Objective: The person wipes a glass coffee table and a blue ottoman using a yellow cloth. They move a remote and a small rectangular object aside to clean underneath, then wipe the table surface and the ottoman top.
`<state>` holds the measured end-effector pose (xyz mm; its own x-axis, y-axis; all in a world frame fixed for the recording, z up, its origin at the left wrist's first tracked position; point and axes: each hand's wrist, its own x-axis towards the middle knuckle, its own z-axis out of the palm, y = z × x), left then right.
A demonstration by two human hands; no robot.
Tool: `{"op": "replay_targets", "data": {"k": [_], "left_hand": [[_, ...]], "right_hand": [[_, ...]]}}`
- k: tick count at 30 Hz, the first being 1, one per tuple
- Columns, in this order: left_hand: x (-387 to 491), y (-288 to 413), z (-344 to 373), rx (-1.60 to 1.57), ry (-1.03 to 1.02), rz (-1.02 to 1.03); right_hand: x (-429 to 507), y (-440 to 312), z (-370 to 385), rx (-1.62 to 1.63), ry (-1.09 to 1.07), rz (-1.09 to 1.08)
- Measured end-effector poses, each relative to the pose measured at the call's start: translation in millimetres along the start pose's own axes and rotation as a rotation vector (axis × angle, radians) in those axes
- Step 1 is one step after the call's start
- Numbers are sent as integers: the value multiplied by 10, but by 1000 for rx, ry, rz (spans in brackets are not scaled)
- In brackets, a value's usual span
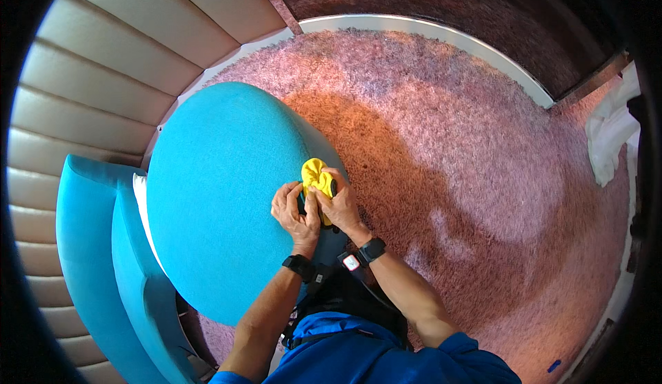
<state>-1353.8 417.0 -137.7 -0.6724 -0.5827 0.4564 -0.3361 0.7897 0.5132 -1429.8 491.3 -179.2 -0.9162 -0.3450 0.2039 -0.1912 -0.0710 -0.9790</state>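
A bunched yellow cloth item [317,171] with dark edging is held in front of me, above the right edge of a turquoise upholstered seat [222,177]. My right hand [341,203] grips its right side, thumb on the folded fabric. On the other side, my left hand [297,213] has its fingertips and thumb on the lower left part of the same item. Fingers cover much of the dark portion, so its full shape is hidden. Both wrists wear black bands, and a small device with a lit screen [351,262] sits by the right wrist.
A turquoise backrest [93,249] stands left of the seat, against a padded beige wall panel [103,53]. Pink shag carpet [491,177] spreads to the right. A dark reflective panel [455,17] rises at the back. White fabric [610,130] hangs at far right; a small blue object [554,366] lies on the carpet.
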Motion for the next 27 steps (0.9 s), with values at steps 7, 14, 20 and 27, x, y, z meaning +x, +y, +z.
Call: {"op": "replay_targets", "data": {"k": [7,14,20,27], "left_hand": [[-9,-31,30,40,-4,8],[-17,-20,46,7,1,-15],[-5,-42,26,-6,-51,-3],[-5,-23,-43,-87,-90,-45]], "right_hand": [[-46,245,-43,84,-41,250],[-767,607,-64,205,-20,672],[-879,874,-113,56,22,834],[-336,285,-138,321,38,773]]}}
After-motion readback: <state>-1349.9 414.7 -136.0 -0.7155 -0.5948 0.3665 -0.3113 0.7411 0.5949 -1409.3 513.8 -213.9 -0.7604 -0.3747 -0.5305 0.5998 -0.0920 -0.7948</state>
